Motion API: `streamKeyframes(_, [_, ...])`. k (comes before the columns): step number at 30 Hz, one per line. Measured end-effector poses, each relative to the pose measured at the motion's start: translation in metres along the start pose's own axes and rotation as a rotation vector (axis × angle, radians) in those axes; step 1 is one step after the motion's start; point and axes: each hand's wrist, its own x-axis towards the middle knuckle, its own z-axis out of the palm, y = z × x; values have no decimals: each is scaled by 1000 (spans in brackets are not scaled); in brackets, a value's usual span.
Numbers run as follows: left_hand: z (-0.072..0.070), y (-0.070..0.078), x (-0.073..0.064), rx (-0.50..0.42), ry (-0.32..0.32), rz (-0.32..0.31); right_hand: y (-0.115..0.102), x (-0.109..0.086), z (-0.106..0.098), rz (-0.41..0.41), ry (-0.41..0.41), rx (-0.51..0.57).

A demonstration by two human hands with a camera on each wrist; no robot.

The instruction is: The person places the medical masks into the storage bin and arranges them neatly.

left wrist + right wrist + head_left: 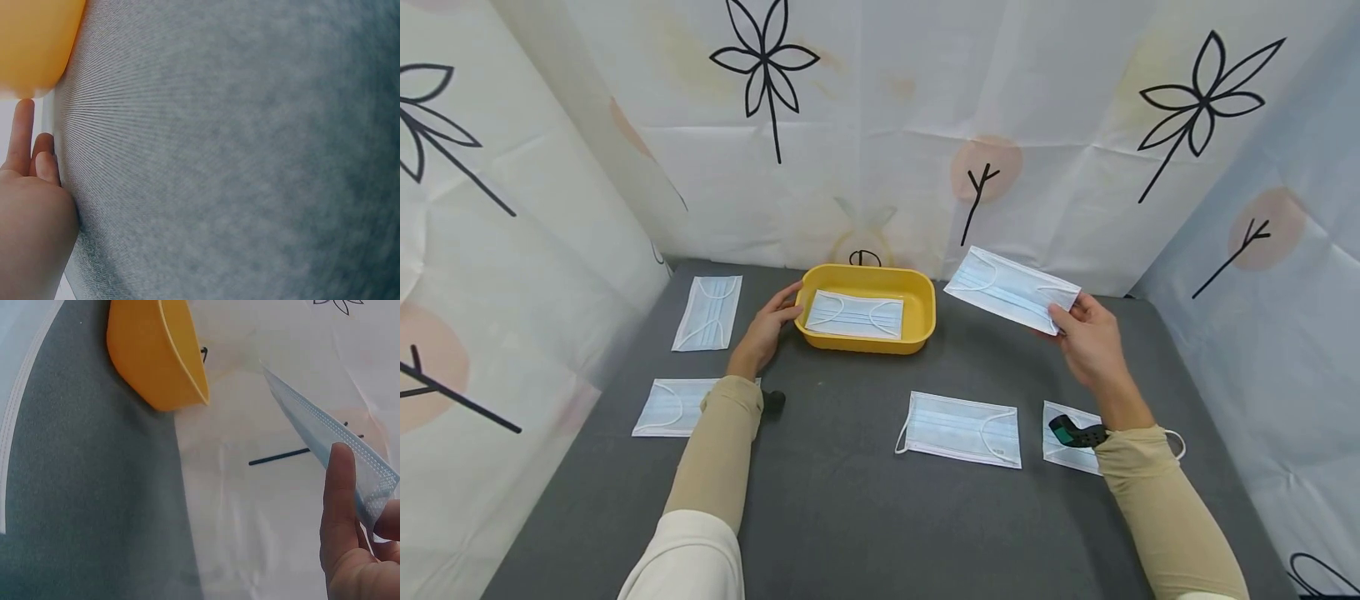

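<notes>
My right hand (1086,337) holds a light blue disposable face mask (1011,287) by its right end, thumb on the near face. Raised above the table, this mask tilts down to the right; the right wrist view shows it nearly edge-on. A yellow tray (921,321) stands at the back of the table, with another face mask (857,315) lying flat in it. At the tray's left end, my left hand (763,329) rests its fingers against the side. In the left wrist view, an extended finger (22,131) meets the yellow wall.
On the dark grey table (850,517) lie a face mask (707,312) at back left, one (673,408) partly under the left forearm, one (962,429) right of centre, and one (1067,454) partly behind the right wrist. White patterned cloth (880,200) hangs around the table.
</notes>
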Motion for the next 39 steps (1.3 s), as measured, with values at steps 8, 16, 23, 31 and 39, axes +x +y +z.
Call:
streamKeyframes(8, [2, 14, -15, -15, -33, -5, -1, 9, 14, -20, -59, 37])
streamKeyframes(16, [2, 18, -18, 1, -38, -1, -2, 14, 27, 7, -72, -12])
streamKeyframes(23, [3, 18, -17, 0, -36, -3, 0, 20, 38, 15, -100, -84])
streamKeyframes(31, [-1, 4, -3, -2, -9, -2, -2, 30, 52, 26, -151, -164])
streamKeyframes(39, [2, 17, -16, -16, -23, -12, -4, 40, 69, 41, -184, -203])
